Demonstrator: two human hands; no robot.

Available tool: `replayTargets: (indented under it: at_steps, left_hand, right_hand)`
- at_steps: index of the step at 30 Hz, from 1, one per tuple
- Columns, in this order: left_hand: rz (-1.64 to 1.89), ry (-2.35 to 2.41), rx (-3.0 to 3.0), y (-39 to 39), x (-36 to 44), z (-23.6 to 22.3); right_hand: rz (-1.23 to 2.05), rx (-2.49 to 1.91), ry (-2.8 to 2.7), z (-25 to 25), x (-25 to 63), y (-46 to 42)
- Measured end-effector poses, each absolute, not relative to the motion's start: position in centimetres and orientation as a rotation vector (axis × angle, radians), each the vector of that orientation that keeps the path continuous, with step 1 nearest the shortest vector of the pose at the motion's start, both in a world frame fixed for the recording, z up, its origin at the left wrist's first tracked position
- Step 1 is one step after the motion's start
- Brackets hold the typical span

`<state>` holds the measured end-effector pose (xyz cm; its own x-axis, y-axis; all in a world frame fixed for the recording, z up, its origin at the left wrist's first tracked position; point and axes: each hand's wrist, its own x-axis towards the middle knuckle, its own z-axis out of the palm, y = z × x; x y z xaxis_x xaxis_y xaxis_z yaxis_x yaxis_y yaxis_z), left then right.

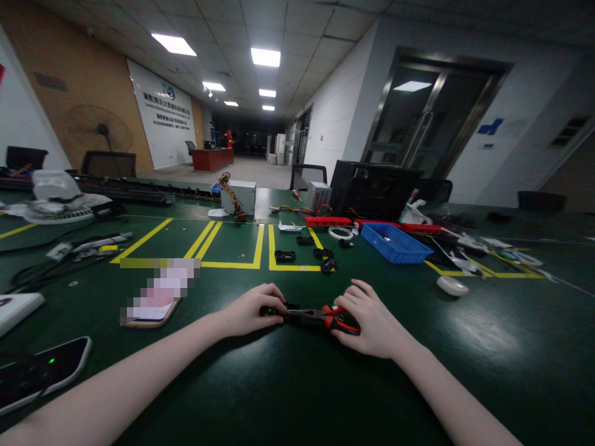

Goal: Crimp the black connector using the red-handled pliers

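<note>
Near the surface's (288, 396) front edge, the left hand (251, 310) pinches a small black part (274, 310) — steady it — while the right hand (367, 319) grips the red-handled pliers (320, 316), best squeezed gently.

pliers (320, 316) nose hidden under left hand (251, 310); phone (41, 371) cut by left edge; pixelated patch (160, 288) unreadable.
</note>
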<state>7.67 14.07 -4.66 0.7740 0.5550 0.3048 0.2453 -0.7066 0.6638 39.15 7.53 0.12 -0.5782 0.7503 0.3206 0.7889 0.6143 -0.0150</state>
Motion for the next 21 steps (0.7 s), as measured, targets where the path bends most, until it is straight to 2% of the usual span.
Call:
replayTargets:
  at_steps: [21]
  left_hand:
    - [0.641,0.601,2.391,14.04,7.61,-4.49]
  right_hand:
    - [-0.217,-1.212,-2.531,-0.22,38.59,7.52]
